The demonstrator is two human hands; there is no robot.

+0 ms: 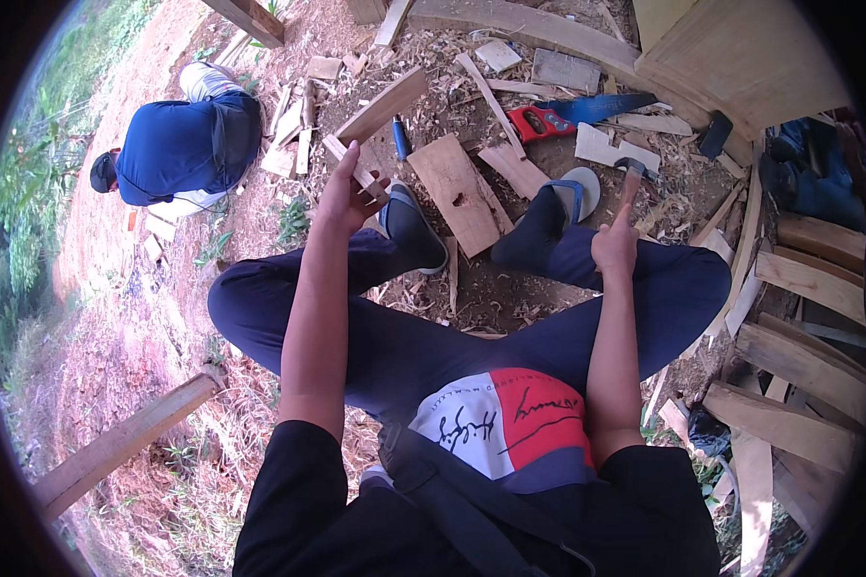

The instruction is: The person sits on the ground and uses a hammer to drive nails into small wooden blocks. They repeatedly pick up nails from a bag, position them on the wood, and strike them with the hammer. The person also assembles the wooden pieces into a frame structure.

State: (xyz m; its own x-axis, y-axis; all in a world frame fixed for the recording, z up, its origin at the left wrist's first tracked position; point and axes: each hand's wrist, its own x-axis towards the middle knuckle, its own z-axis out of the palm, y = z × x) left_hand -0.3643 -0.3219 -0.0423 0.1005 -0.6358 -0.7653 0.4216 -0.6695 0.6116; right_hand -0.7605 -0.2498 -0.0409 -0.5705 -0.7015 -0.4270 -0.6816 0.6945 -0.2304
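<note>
My left hand is closed on a short wooden block, held up above my left foot. Against the far end of this block is a longer wooden board, slanting away to the right; I cannot tell whether the two are joined. My right hand grips a hammer by its wooden handle, its metal head raised over the ground beyond my right knee. Between my feet lies a wide wooden board with a dark hole in it. A blue-handled tool, perhaps a chisel, lies just left of that board.
A handsaw with a red handle and blue blade lies ahead among shavings and offcuts. Curved timbers are stacked at the right, beside a wooden panel. Another person in blue bends over at the far left. A beam slants at the lower left.
</note>
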